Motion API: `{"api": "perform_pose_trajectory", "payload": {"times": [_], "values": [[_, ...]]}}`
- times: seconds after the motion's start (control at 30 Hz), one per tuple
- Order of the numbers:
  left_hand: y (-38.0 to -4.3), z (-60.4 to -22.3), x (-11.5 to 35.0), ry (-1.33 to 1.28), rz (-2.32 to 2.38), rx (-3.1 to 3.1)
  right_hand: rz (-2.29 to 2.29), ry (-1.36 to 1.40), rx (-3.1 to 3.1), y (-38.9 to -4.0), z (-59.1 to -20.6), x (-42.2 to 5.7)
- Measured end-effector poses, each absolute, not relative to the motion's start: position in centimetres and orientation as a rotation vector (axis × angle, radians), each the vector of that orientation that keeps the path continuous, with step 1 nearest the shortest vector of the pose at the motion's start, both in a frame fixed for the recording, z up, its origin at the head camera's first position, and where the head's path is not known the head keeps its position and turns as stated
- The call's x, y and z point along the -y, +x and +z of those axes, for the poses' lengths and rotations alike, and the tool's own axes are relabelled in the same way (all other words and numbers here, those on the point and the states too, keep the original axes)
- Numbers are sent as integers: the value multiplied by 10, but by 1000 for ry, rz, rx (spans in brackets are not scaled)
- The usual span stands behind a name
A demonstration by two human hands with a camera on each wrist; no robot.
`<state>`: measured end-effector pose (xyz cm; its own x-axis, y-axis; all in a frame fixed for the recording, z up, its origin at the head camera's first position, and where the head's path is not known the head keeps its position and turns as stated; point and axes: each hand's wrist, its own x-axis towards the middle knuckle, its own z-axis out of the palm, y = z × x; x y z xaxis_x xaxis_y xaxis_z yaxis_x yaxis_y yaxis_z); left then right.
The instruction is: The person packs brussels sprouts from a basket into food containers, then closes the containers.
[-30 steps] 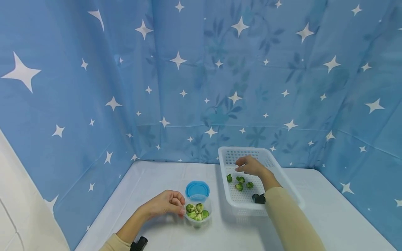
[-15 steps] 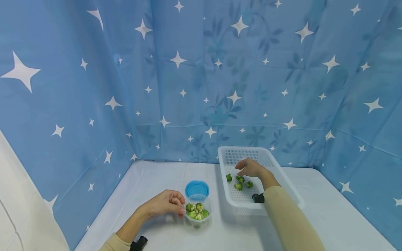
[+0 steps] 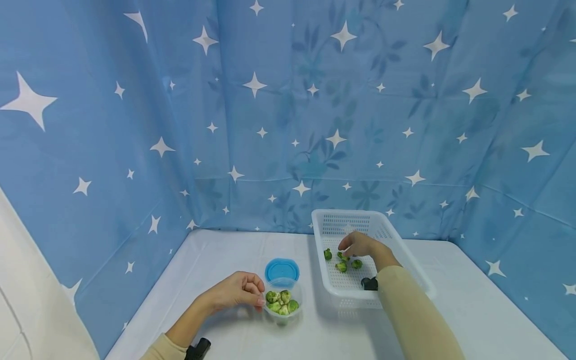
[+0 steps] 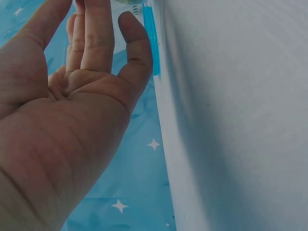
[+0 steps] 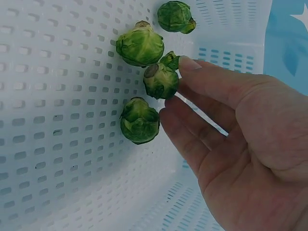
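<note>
My left hand [image 3: 240, 290] holds the near-left rim of a small round clear container [image 3: 294, 290], thumb and curled fingertips at its edge. Several Brussels sprouts [image 3: 285, 296] fill it. In the left wrist view the left hand's [image 4: 82, 91] palm shows and the fingertips run out of frame. My right hand [image 3: 362, 245] reaches down into a white perforated basket [image 3: 321, 275]. In the right wrist view the right hand's [image 5: 236, 125] thumb and fingertips lie right at a Brussels sprout [image 5: 161, 82], with several sprouts [image 5: 139, 120] around it on the basket floor.
A blue lid [image 3: 282, 270] lies flat just behind the clear container. The table has a white cloth [image 3: 234, 250], and a blue star-patterned curtain [image 3: 288, 150] hangs behind and at both sides. Black wrist cameras [image 3: 198, 348] sit at the sleeves.
My right hand has lowered and its fingertips have come down to the sprouts in the basket. The left hand and the clear container have stayed in place.
</note>
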<state>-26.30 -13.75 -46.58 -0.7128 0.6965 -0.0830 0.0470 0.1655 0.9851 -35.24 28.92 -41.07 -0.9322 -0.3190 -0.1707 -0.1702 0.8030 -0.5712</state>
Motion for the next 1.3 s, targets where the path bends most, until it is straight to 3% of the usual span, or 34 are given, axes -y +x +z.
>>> {"api": "perform_pose_trajectory", "payload": {"times": [1.3], "values": [[-263,-469,137,700,1588,-1921,-782,-295,-2763,-356,-416,-288]]}}
